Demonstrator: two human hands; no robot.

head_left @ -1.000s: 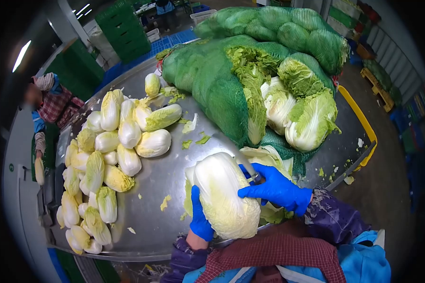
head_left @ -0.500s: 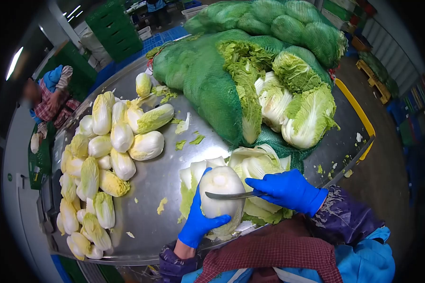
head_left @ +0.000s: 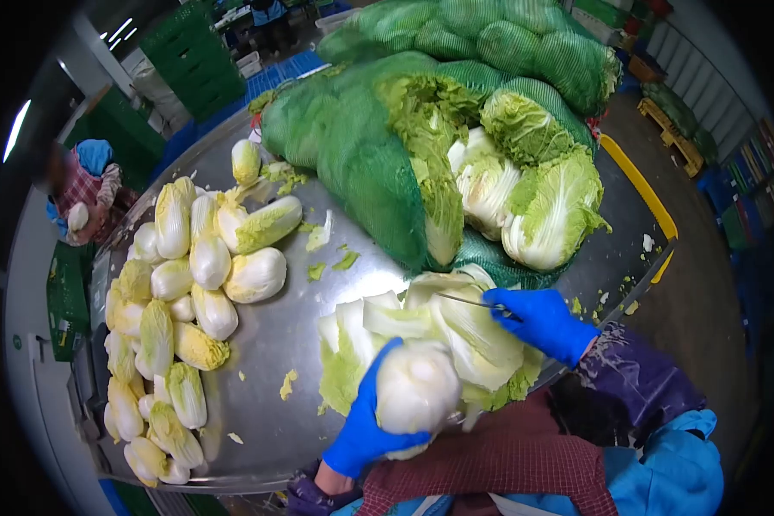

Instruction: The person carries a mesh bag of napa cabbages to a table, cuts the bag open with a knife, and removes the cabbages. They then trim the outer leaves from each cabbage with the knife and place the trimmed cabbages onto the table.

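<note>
My left hand (head_left: pixel 363 430), in a blue glove, grips a napa cabbage (head_left: pixel 417 387) from its left side, pale base facing up. In my right hand (head_left: pixel 542 325), also gloved in blue, is a knife (head_left: pixel 463 299) whose thin blade points left, apart from the cabbage. Beneath the blade lie stripped cabbage leaves (head_left: pixel 469 340), heaped on the metal table (head_left: pixel 271 361) just beyond the held head. The knife's handle is mostly hidden by my right fingers.
Several trimmed cabbages (head_left: pixel 211 260) are piled on the left. A green mesh sack (head_left: pixel 344 155) lies open at the back, with untrimmed cabbages (head_left: pixel 552 215) in its mouth. Another full sack (head_left: pixel 507 47) lies behind. A co-worker (head_left: pixel 95 189) holds a pale cabbage at far left.
The knife has moved from the cabbage base up and away over the leaves. My left hand has lowered the cabbage slightly toward me and turned it. The co-worker has raised a cabbage.
</note>
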